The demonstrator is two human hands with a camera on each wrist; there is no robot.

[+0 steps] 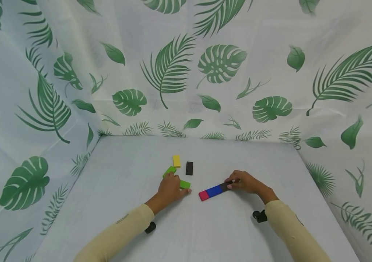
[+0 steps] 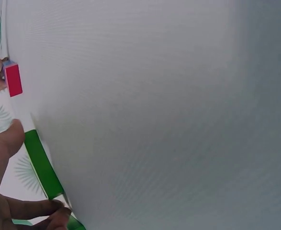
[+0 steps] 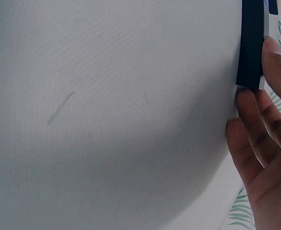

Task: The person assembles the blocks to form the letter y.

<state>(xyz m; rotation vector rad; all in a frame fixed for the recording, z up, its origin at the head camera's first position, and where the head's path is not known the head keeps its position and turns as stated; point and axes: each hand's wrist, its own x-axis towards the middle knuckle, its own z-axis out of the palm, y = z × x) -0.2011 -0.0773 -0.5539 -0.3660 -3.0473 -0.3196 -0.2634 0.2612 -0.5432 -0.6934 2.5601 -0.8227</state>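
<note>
My left hand point(image 1: 169, 188) is at two green blocks on the white table. Its thumb is at one end of the nearer green block point(image 2: 43, 164) and its fingertips are at the other, spanning its length. The farther green block point(image 1: 168, 170) lies just beyond those fingers, partly hidden. My right hand point(image 1: 247, 182) pinches a black block point(image 3: 252, 45) at the outer end of a row, thumb along its side. A blue section point(image 1: 214, 191) and a red block point(image 1: 203, 195) continue that row toward the left hand.
A yellow block point(image 1: 176, 161) and a separate black block point(image 1: 189, 168) lie farther back. Leaf-printed cloth point(image 1: 179, 72) hangs behind and at the sides of the white table point(image 1: 133, 160). Black wrist devices point(image 1: 259, 216) show under both sleeves.
</note>
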